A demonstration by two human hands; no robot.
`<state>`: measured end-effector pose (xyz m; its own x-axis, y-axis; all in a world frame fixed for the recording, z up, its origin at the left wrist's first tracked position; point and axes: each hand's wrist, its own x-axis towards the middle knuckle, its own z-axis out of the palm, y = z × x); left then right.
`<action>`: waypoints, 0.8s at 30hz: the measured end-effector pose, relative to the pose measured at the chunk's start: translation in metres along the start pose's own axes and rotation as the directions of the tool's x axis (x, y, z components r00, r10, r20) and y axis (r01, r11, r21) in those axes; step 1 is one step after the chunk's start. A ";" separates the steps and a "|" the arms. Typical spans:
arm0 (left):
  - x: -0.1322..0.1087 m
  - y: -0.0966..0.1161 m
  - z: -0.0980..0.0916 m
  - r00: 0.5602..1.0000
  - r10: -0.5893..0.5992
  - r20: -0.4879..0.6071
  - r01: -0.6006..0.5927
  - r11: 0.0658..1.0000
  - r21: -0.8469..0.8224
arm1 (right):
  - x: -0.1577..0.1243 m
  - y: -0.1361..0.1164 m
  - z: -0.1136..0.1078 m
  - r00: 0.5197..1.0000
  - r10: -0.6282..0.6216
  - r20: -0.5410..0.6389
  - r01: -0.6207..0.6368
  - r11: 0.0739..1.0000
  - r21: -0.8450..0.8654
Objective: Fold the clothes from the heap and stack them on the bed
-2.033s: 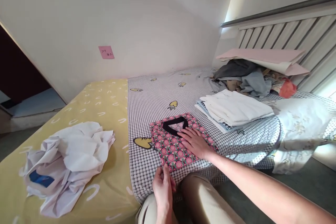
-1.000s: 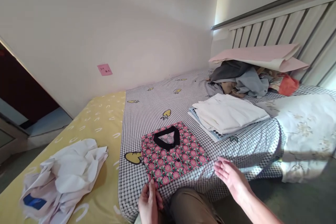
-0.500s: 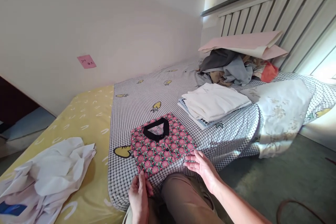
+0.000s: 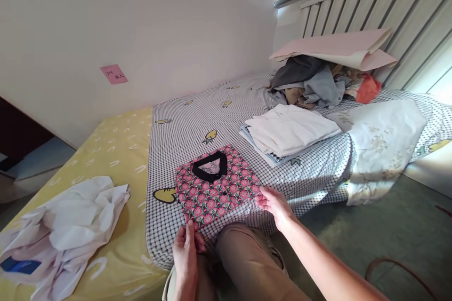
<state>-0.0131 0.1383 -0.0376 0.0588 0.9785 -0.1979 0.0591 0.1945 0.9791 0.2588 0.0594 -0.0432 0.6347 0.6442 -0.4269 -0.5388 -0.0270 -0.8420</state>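
A folded pink floral shirt (image 4: 215, 193) with a black collar lies flat on the checked bedsheet (image 4: 190, 127), just beyond my knees. At its near left corner, my left hand (image 4: 187, 244) pinches the edge between thumb and fingers. My right hand (image 4: 273, 204) has its thumb and fingers closed on the near right corner. To the right of the shirt sits a folded stack of clothes (image 4: 291, 131), white on top with blue-grey cloth beneath.
A crumpled white garment (image 4: 77, 225) lies on the yellow sheet (image 4: 123, 136) at left. Behind the stack are heaped dark and grey clothes (image 4: 323, 87) under pink card (image 4: 335, 47). Floral white cloth (image 4: 381, 146) hangs over the bed's right edge.
My right hand has closed its thumb and fingers on the shirt's right corner, where it was open before. My left hand stays on the left corner. The view has shifted slightly.
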 end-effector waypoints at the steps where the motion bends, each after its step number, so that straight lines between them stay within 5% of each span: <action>1: -0.001 0.001 0.000 1.000 0.002 0.002 -0.002 1.000 -0.006 | 0.000 0.003 0.001 1.000 0.014 -0.010 -0.014 0.999 0.034; 7: -0.001 0.000 0.002 1.000 -0.019 0.013 0.020 0.997 -0.068 | -0.027 0.023 0.007 0.984 0.106 0.141 -0.150 0.924 0.351; 13: -0.003 0.015 0.010 0.996 -0.073 -0.059 0.063 0.983 -0.170 | -0.060 0.037 0.032 0.911 0.167 0.377 -0.310 0.881 0.358; 19: -0.014 0.040 0.016 0.997 -0.076 -0.035 0.067 0.979 -0.194 | -0.070 0.040 0.077 0.896 0.066 0.440 -0.253 0.889 0.382; 24: -0.036 0.013 0.017 0.998 -0.068 0.010 0.068 0.990 -0.123 | -0.079 0.030 0.099 0.873 -0.016 0.488 -0.207 0.893 0.399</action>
<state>0.0029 0.1043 -0.0186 0.0650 0.9623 -0.2641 -0.0598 0.2680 0.9616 0.1375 0.0837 -0.0023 0.2919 0.9357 -0.1982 -0.8340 0.1475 -0.5318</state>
